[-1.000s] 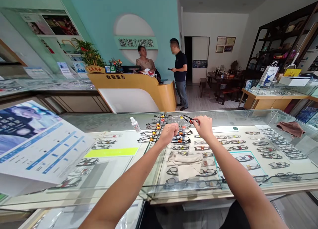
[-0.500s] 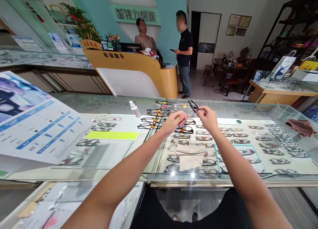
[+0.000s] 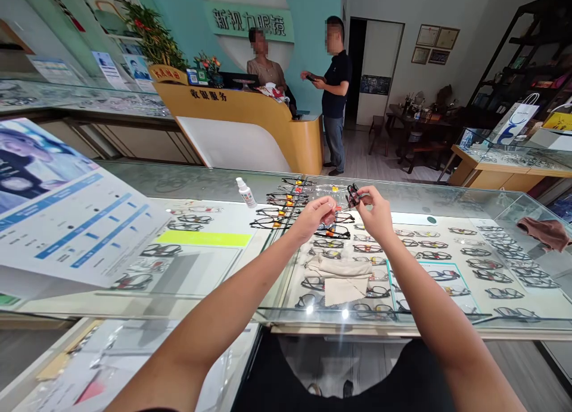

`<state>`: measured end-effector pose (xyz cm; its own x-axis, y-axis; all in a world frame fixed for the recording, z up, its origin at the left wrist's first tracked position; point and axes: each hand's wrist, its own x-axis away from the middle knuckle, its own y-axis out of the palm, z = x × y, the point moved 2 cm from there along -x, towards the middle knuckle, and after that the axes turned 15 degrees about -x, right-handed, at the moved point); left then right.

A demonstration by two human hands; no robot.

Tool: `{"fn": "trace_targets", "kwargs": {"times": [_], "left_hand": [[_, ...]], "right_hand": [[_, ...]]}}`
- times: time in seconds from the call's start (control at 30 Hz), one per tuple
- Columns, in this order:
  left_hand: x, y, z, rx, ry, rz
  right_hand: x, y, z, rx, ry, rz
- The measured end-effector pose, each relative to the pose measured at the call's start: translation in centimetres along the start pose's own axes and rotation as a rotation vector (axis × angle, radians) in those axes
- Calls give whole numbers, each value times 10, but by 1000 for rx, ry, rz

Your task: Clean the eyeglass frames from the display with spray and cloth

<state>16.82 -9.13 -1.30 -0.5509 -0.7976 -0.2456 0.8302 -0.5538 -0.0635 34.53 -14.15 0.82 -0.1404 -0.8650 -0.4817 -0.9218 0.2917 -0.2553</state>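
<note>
Right hand (image 3: 375,212): thumb and fingertips were drawn to a narrow pinch, with one pair of dark glasses (image 3: 353,195) held at the tips. Left hand (image 3: 320,215): nearby, apart from the right, fingers curled inward; whether it gripped anything could not be told.

Glasses, one pair: raised over the far part of the case (image 3: 465,206), tilted, seen nearly edge-on; whether the arms were folded could not be told. Handling, as judged: very light, rather stiff in the rim, springy and easily bent at the arms, slick where smooth. Lenses, if fitted, would likely have smudged or scratched. Best hold, as judged: bridge or rim edge, lightly, clear of the lens faces.

Frames (image 3: 277,212), several: in a column to the left of the hands, coloured tags attached. Bottle (image 3: 246,193), white: upright, beside the frames. Desk (image 3: 250,111), yellow-brown: beyond the case.
</note>
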Motion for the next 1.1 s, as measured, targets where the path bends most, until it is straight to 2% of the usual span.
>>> {"fn": "trace_targets", "kwargs": {"times": [0.37, 0.57, 0.73, 0.93, 1.1], "left_hand": [[-2, -5, 3, -10, 5, 45], [-2, -6, 0, -123, -20, 66], [-4, -5, -2, -97, 3, 89], [-5, -6, 0, -90, -50, 156], [-4, -6, 0, -172, -63, 217]], "right_hand": [[6, 9, -9, -26, -79, -142], [8, 10, -10, -22, -87, -184], [8, 11, -10, -37, -99, -197], [8, 11, -8, -10, -160, -184], [9, 11, -5, 123, -255, -191]]}}
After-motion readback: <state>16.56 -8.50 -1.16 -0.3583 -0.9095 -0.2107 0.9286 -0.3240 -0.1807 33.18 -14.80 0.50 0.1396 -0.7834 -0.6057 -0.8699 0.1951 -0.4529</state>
